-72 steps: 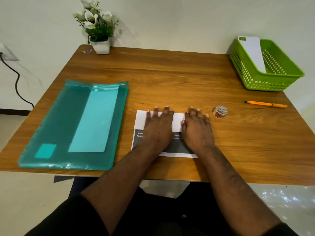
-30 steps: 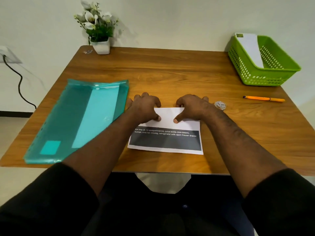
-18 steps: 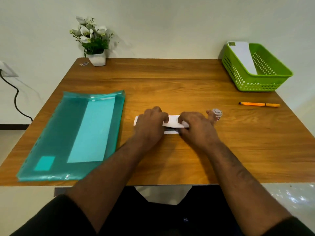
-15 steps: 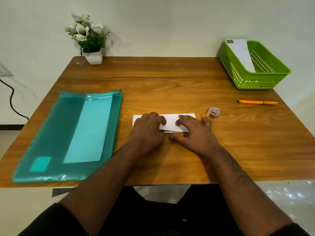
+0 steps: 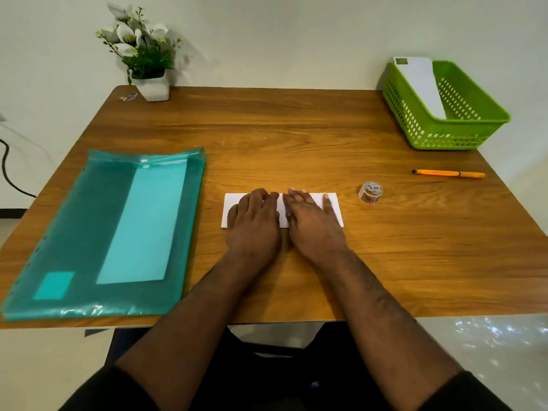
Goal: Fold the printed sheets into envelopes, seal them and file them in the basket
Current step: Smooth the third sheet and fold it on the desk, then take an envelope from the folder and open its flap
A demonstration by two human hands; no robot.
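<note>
— Where is the sheet?

— The folded sheet [image 5: 333, 207] lies flat on the desk [image 5: 296, 137], near your edge. Your left hand [image 5: 255, 221] and right hand [image 5: 311, 221] rest on it side by side, palms down. Each grip is flat and spread, pressing the paper, clasping nothing.

— And around it?

— A tape roll [image 5: 370, 192] stands just right of the sheet, a pen [image 5: 447, 173] beyond it. The basket [image 5: 444, 134] sits at your far right corner with an envelope [image 5: 421, 84] leaning inside. The teal folder [image 5: 89, 232] lies to your left.
</note>
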